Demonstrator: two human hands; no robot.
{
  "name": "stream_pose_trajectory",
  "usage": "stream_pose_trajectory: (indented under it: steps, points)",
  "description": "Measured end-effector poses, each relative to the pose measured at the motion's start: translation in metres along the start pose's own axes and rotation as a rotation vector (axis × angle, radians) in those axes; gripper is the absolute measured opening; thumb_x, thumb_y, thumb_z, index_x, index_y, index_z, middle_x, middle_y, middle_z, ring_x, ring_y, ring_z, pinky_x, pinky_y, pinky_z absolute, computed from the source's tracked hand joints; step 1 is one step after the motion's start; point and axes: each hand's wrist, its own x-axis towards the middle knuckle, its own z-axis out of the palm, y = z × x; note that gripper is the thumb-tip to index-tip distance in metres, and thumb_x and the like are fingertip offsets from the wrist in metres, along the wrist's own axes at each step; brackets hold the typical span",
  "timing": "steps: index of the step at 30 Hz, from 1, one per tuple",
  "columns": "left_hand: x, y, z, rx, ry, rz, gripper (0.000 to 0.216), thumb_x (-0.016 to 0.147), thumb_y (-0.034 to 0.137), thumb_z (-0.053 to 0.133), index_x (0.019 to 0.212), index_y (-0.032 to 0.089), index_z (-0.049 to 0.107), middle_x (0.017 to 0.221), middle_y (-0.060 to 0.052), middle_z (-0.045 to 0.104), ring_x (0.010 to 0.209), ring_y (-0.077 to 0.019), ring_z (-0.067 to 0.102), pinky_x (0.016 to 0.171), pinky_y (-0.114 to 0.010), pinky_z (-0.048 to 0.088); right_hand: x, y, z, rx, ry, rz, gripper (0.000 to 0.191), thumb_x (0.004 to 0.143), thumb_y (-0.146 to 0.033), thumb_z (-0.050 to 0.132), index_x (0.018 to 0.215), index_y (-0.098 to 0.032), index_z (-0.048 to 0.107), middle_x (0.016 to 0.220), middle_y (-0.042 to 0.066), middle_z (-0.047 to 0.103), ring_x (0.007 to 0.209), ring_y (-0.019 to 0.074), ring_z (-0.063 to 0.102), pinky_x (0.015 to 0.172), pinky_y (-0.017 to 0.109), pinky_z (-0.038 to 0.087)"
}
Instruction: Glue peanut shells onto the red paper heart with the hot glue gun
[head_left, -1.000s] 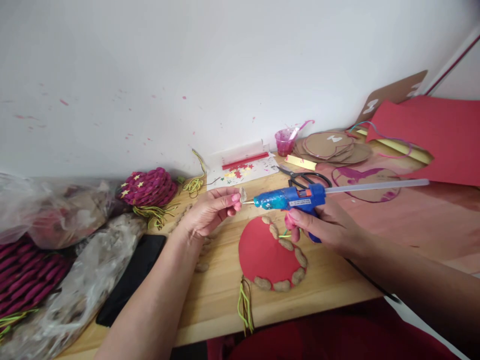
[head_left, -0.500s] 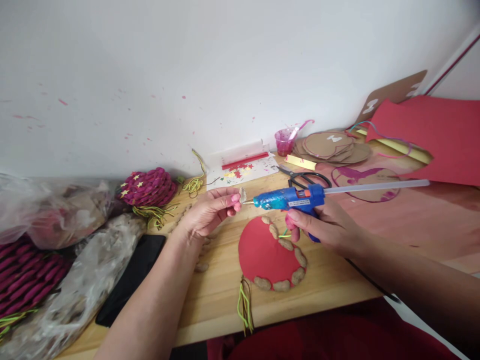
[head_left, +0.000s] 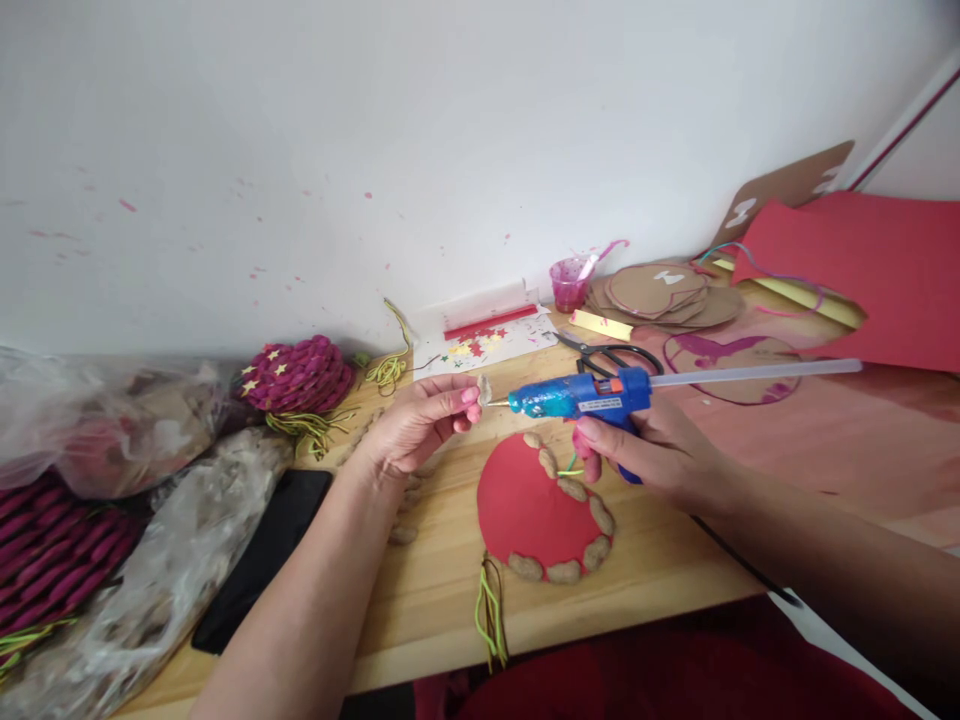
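My left hand (head_left: 418,424) pinches a small pale peanut shell (head_left: 485,388) between thumb and fingertips, held above the wooden table (head_left: 675,540). My right hand (head_left: 652,452) grips a blue hot glue gun (head_left: 581,396) with a long clear glue stick (head_left: 754,372) out the back. Its nozzle points left and touches the shell. Below both lies a red paper disc (head_left: 525,505) with peanut shells (head_left: 574,489) glued along its right rim.
Black scissors (head_left: 611,354), a pink cup (head_left: 568,283), cardboard discs (head_left: 660,293) and red paper sheets (head_left: 870,270) lie at the back right. A magenta woven piece (head_left: 298,372), plastic bags (head_left: 112,420), a black phone (head_left: 262,560) and loose yellow-green strings (head_left: 489,610) sit left and front.
Almost nothing has moved. The glue gun's nozzle stays at the shell in my left fingers, with only a tiny shift.
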Motion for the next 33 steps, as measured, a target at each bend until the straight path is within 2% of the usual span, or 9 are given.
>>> stream_pose_trajectory:
  steps: [8, 14, 24, 29, 31, 33]
  points:
    - [0.0, 0.001, 0.0, 0.022, -0.013, 0.002, 0.036, 0.056, 0.03, 0.097, 0.074, 0.01, 0.074, 0.064, -0.004, 0.068, 0.057, -0.0082, 0.059, 0.052, -0.016, 0.045, 0.0, 0.006, -0.002, 0.002, -0.005, -0.018, 0.03, 0.103, -0.036, 0.055, 0.079, -0.018, 0.061, 0.065, 0.0, 0.062, 0.055, 0.0088, 0.059, 0.046, 0.018, 0.044]
    - [0.0, 0.001, 0.0, 0.028, -0.02, 0.01, 0.034, 0.059, 0.03, 0.096, 0.073, 0.009, 0.073, 0.064, -0.004, 0.067, 0.057, -0.0078, 0.058, 0.053, -0.016, 0.045, -0.002, 0.006, -0.002, -0.049, 0.019, 0.014, 0.029, 0.101, -0.037, 0.056, 0.08, -0.019, 0.062, 0.064, -0.001, 0.062, 0.049, 0.0079, 0.055, 0.042, 0.019, 0.038]
    - [0.001, 0.0, 0.0, 0.016, -0.01, -0.001, 0.035, 0.057, 0.03, 0.097, 0.074, 0.01, 0.074, 0.063, -0.004, 0.068, 0.056, -0.0083, 0.058, 0.052, -0.016, 0.044, -0.002, 0.005, -0.001, -0.051, 0.048, 0.055, 0.032, 0.1, -0.043, 0.058, 0.08, -0.019, 0.063, 0.064, 0.0, 0.064, 0.052, 0.0105, 0.058, 0.043, 0.02, 0.041]
    - [0.0, 0.004, 0.0, 0.029, 0.006, 0.026, 0.033, 0.057, 0.03, 0.096, 0.071, 0.01, 0.074, 0.061, -0.004, 0.067, 0.055, -0.0074, 0.057, 0.051, -0.016, 0.044, 0.0, 0.01, -0.003, -0.079, 0.061, 0.055, 0.035, 0.101, -0.044, 0.058, 0.076, -0.019, 0.062, 0.067, 0.0, 0.062, 0.056, 0.0116, 0.062, 0.051, 0.023, 0.048]
    - [-0.002, 0.007, 0.0, 0.063, 0.034, 0.031, 0.033, 0.056, 0.031, 0.097, 0.072, 0.011, 0.075, 0.062, -0.003, 0.067, 0.054, -0.0075, 0.057, 0.05, -0.016, 0.044, 0.002, 0.011, -0.003, -0.066, 0.093, 0.08, 0.036, 0.1, -0.046, 0.059, 0.076, -0.019, 0.062, 0.07, 0.001, 0.063, 0.059, 0.0123, 0.065, 0.054, 0.024, 0.051]
    - [-0.006, 0.01, 0.002, 0.146, 0.064, 0.035, 0.033, 0.057, 0.03, 0.097, 0.074, 0.012, 0.076, 0.064, -0.003, 0.069, 0.056, -0.0088, 0.059, 0.05, -0.017, 0.044, 0.004, 0.01, -0.003, -0.017, 0.122, 0.147, 0.038, 0.098, -0.049, 0.061, 0.075, -0.018, 0.062, 0.072, 0.002, 0.065, 0.06, 0.0138, 0.067, 0.05, 0.023, 0.049]
